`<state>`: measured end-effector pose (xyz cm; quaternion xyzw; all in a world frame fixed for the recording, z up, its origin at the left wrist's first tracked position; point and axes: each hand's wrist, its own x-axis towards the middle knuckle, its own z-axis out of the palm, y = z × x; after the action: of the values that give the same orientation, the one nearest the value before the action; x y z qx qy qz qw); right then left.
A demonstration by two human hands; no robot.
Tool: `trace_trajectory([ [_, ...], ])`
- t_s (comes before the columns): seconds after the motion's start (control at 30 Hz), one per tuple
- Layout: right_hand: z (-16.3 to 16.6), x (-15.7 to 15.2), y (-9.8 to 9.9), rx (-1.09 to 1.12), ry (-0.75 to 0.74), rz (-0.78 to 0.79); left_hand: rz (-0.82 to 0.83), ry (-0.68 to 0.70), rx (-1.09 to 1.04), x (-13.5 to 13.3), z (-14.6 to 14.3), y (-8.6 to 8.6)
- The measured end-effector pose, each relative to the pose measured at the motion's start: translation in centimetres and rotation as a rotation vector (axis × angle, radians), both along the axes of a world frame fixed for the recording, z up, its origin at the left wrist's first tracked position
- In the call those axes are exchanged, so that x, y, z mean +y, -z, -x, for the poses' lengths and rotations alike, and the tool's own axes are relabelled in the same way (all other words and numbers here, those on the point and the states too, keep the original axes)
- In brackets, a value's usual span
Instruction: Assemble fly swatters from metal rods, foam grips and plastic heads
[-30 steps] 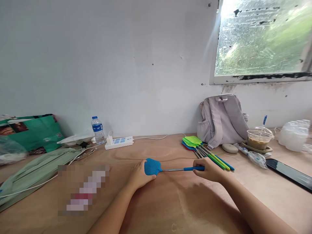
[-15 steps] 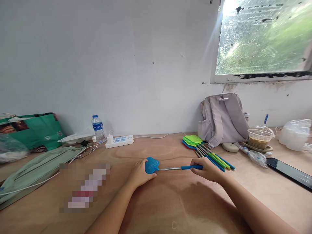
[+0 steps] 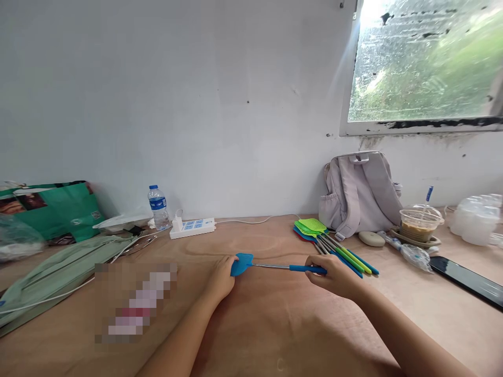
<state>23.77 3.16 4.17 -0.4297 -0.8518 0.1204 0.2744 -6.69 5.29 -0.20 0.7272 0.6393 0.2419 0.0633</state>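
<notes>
A blue fly swatter [image 3: 271, 266] with a metal shaft stretches level between my two hands, just above the table. My left hand [image 3: 221, 276] grips the edge of its flat head, which is turned at an angle; some of its fingers are hidden behind the head. Wrapped round the blue handle at the other end is my right hand [image 3: 329, 272]. Right behind that hand lies a pile of fly swatters [image 3: 312, 226] with green, blue and red heads, their handles fanned toward the right.
A grey backpack [image 3: 359, 193] leans on the wall, with a drink cup [image 3: 419, 222] and a black phone [image 3: 467, 281] to its right. A power strip [image 3: 192, 228], a water bottle [image 3: 157, 208], a pale green bag [image 3: 66, 275] and a green shopping bag [image 3: 55, 212] stand leftward.
The swatter's head has tilted, so its face shows more narrowly. My left hand has shifted slightly left, its thumb no longer in sight below the head. My right hand keeps its hold.
</notes>
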Motion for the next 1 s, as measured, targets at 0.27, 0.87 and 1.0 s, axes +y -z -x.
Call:
trace_trajectory([
  [0.27, 0.4, -0.6, -0.3, 0.002, -0.062, -0.089, -0.075, 0.008, 0.033, 0.4, 1.0, -0.9],
  [0.87, -0.1, 0.0, 0.2, 0.099, -0.102, -0.202, -0.516, 0.39, 0.06, 0.1, 1.8, -0.7],
  [1.0, -0.1, 0.4, 0.6, 0.098, -0.118, -0.152, -0.583, 0.384, 0.116, 0.0, 1.8, -0.8],
])
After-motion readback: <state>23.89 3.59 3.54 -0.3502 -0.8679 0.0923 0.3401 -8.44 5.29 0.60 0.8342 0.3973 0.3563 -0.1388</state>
